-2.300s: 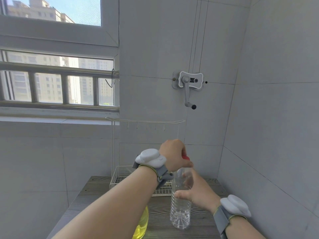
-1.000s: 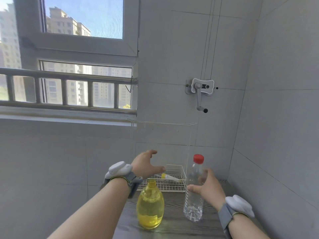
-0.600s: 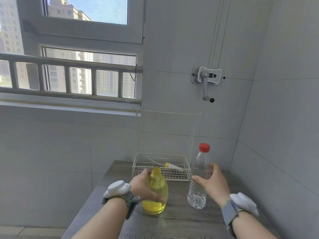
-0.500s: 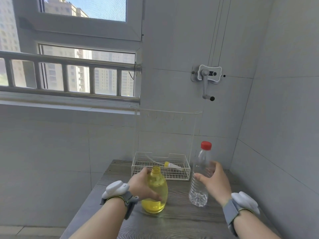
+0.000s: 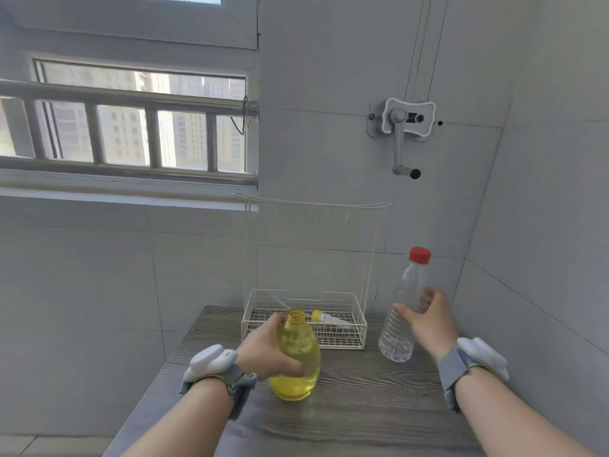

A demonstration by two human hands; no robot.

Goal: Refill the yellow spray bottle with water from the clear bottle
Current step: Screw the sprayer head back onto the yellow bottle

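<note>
Standing on the grey wooden table [image 5: 362,397], the yellow spray bottle [image 5: 301,354] is uncapped, and our left hand [image 5: 263,354] curls its fingers round its side. Our right hand [image 5: 430,321] is spread open at the clear bottle [image 5: 400,324], whose red cap [image 5: 419,254] is on; whether the hand touches it, we cannot tell. Just behind the yellow bottle, a white wire basket [image 5: 357,328] holds the spray head [image 5: 326,319].

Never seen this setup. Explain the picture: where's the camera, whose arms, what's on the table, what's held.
No machine here: a person wears a head camera looking down at their two bare hands. On the table stand a yellow spray bottle, its neck open, and a clear bottle with a red cap; the wire basket behind holds what looks like its spray top. The left hand has its grip round the yellow bottle. The right hand cups the clear bottle; whether it grips is unclear.
</note>
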